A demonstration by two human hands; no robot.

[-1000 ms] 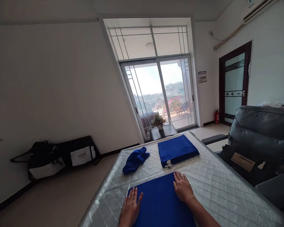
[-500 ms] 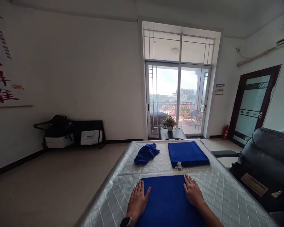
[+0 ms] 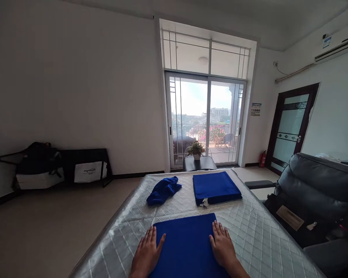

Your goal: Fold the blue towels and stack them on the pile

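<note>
A flat blue cloth (image 3: 188, 247) lies on the quilted silvery table cover (image 3: 127, 235) right in front of me. Along its left edge rests my left hand (image 3: 147, 249), fingers stretched out and thumb on the fabric. My right hand (image 3: 222, 244) lies flat on the opposite edge, its fingers pointing away from me. Beyond them, a stack of folded blue cloths (image 3: 216, 187) with white tags at its near side sits to the right. A crumpled blue cloth (image 3: 164, 190) is to its left. The near end of the flat cloth runs out of view.
A black leather armchair (image 3: 321, 189) with a dark bag stands close on the right. Behind the table's far edge, a potted plant (image 3: 196, 150) sits on a dark chair (image 3: 200, 164). Bags (image 3: 37, 164) rest against the left wall.
My view has turned to the right, so the room and table sit further left in the picture. Both hands stay flat on the edges of the blue cloth.
</note>
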